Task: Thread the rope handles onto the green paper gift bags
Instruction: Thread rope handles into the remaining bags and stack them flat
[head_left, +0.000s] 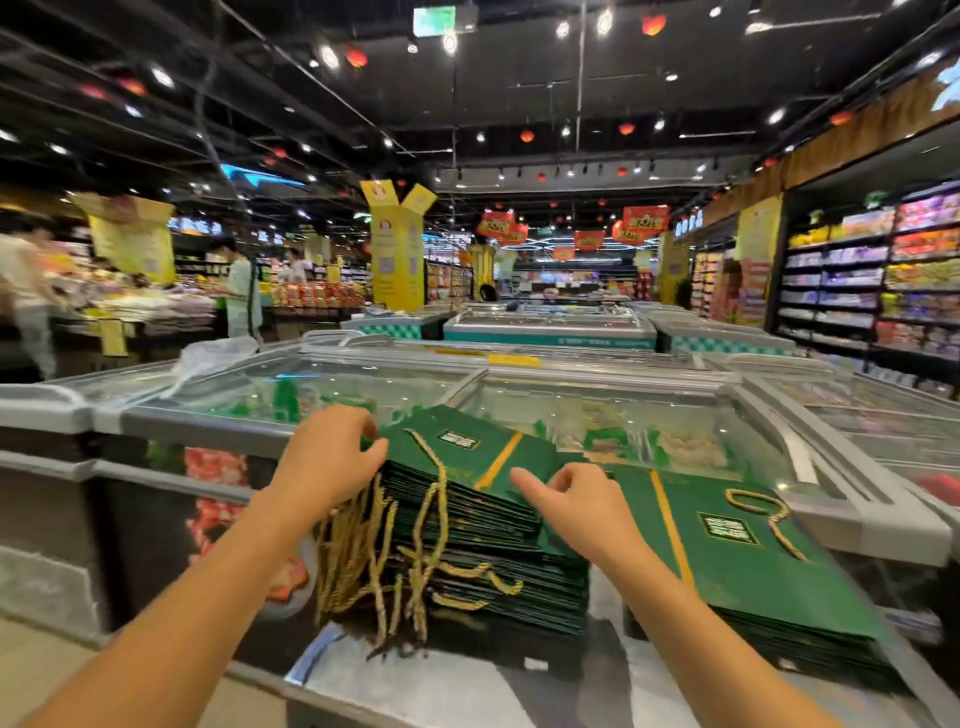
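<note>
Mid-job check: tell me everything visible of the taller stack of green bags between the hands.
The taller stack is flat-folded dark green paper bags, piled on a pale shiny surface. The top bag shows a gold stripe and a dark label. Gold twisted rope handles hang over its near edge. The left hand grips its far left corner; the right hand rests on its right edge.
</note>
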